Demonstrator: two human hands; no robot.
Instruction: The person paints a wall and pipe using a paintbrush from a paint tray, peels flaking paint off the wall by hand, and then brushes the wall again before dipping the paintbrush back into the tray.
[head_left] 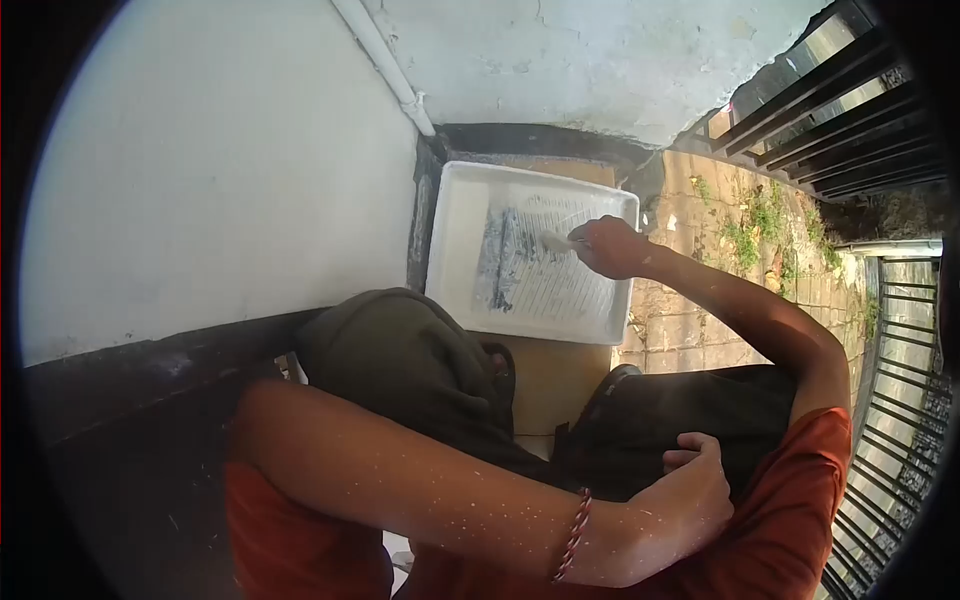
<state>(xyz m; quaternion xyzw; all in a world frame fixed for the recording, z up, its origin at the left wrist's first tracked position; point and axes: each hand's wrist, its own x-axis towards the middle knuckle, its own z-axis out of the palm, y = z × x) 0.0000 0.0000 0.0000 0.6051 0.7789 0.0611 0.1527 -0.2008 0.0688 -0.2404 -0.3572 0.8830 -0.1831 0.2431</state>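
My right hand (610, 248) reaches over a white paint tray (440, 240) and is closed around a paintbrush (556, 242). The brush's pale bristles are at the ribbed slope of the tray; its handle is mostly hidden in my fist. White paint coats the tray, with a dark bare patch near the middle of the slope. My left arm crosses my body, speckled with paint and wearing a braided bracelet (573, 535). My left hand (680, 500) lies by my right sleeve with its visible fingers curled in, and I see nothing in it.
A pale wall (220, 180) rises on the left, with another peeling wall (560, 70) behind the tray. A white pipe (380, 55) runs down their corner. Cardboard (560, 385) lies under the tray. Sunlit paving (670, 310) and dark metal railings (905, 400) are on the right.
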